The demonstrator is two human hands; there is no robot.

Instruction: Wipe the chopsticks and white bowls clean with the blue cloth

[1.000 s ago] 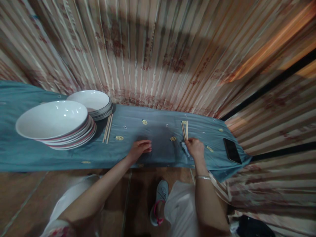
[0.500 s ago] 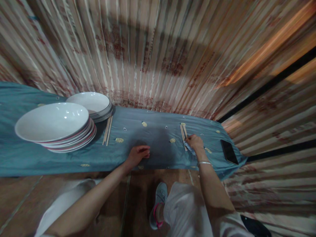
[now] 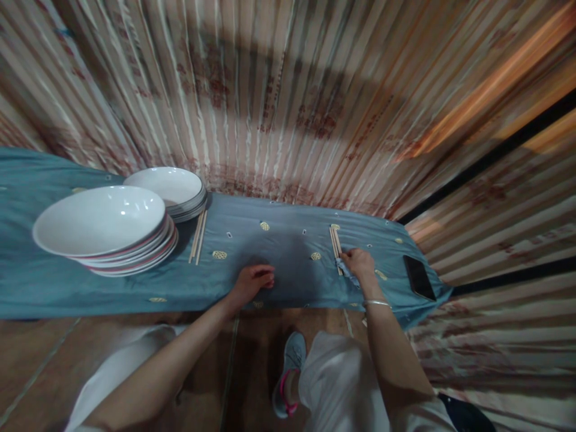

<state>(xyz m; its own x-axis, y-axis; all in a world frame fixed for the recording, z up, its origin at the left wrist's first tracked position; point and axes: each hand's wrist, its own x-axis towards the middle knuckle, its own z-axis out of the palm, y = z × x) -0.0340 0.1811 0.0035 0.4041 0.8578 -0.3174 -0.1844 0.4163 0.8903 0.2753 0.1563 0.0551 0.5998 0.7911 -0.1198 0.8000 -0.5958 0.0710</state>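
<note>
Left hand (image 3: 254, 280)'s half-curled and empty. Right hand (image 3: 359, 264)'s bunched up at some chopsticks (image 3: 335, 242), can't tell if it's actually gripping them.

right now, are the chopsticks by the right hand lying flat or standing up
Lying flat: the chopsticks rest lengthwise along the blue tablecloth, beside the right hand.

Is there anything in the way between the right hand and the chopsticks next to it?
Just one small crumpled bluish thing, by the right hand and at the lower part of the chopsticks. Farther up the sticks, nothing visible is in the way.
</note>
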